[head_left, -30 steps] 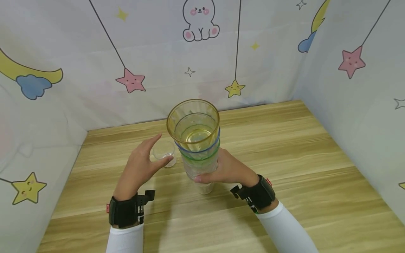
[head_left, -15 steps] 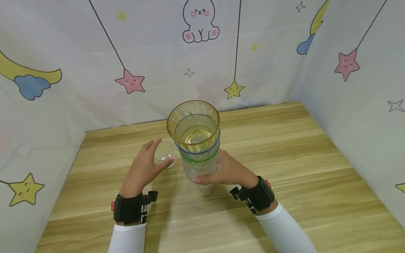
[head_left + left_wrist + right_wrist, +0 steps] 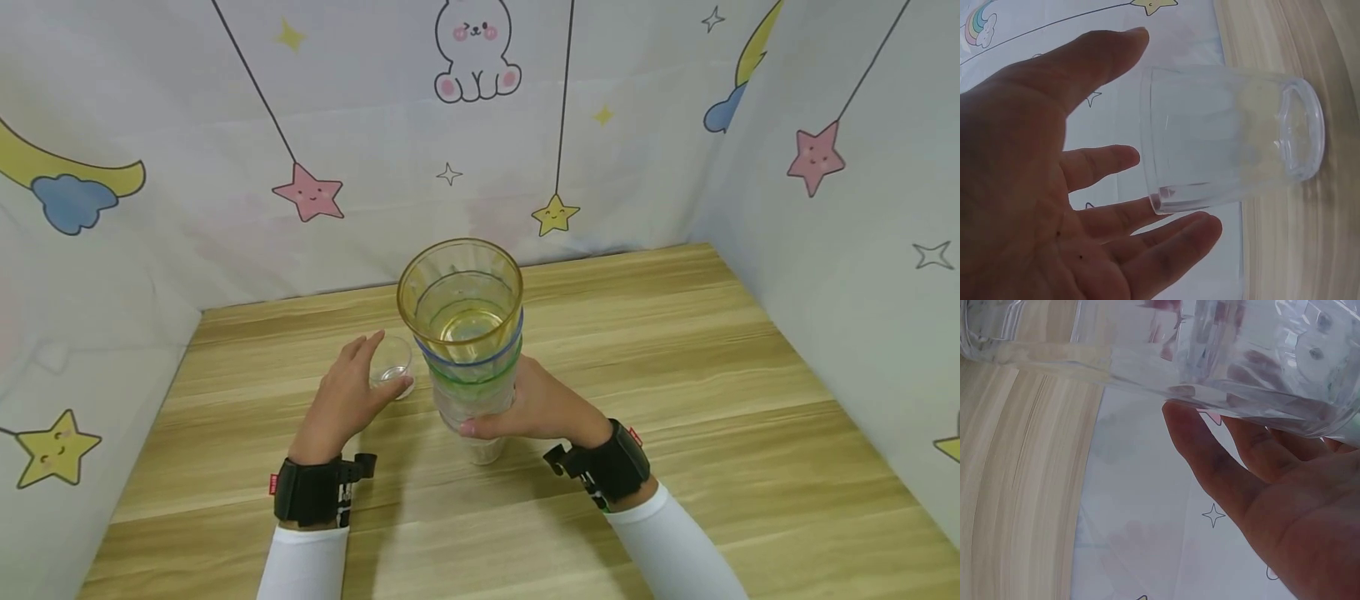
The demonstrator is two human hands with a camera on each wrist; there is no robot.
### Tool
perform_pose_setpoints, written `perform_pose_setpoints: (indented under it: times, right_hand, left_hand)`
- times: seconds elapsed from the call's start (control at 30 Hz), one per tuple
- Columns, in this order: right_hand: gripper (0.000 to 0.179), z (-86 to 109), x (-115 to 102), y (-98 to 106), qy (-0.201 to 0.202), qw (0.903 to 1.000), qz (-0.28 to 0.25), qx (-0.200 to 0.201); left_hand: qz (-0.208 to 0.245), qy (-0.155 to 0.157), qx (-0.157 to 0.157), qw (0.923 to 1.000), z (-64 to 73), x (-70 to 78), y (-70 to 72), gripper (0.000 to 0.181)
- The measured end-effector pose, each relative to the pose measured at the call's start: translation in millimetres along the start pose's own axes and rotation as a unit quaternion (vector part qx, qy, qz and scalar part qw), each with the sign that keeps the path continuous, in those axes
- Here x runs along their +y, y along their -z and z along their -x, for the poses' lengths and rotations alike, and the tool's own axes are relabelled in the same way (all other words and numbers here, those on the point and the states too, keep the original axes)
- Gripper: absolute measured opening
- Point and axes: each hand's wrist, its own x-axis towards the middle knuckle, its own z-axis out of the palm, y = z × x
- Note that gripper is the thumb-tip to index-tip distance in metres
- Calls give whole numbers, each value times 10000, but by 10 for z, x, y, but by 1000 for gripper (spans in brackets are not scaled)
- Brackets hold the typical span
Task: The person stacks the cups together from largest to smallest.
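A tall stack of nested clear cups [image 3: 472, 375] stands mid-table, with yellow, blue and green rims showing from the top down. My right hand [image 3: 551, 404] grips its lower part from the right, thumb across the near side. In the right wrist view, fingers [image 3: 1194, 440] lie against the clear cup wall. To the left of the stack, a single colourless cup [image 3: 1210, 137] stands upright on the table. My left hand [image 3: 339, 404] is spread beside that cup, thumb and fingers apart on either side of its rim. The thumb shows a gap from the cup in the left wrist view.
The wood-grain table [image 3: 637, 350] is bounded by white fabric walls [image 3: 630, 67] at the back and both sides, printed with stars, moons and a bear. A black band with a camera sits on each wrist.
My left hand has shifted slightly right, bringing its fingers closer around the single cup. The right hand and the stack have stayed almost still.
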Motion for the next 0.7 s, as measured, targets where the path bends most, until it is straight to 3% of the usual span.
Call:
perform_pose_setpoints:
  times: [0.27, 0.7]
  right_hand:
    - [69, 2, -14, -15, -39, 10000, 26, 5]
    - [69, 8, -2, -4, -106, 9997, 196, 57]
  left_hand:
    - [-137, -58, 292, 9995, -25, -32, -68, 80]
    - [-305, -45, 357, 9989, -16, -29, -38, 78]
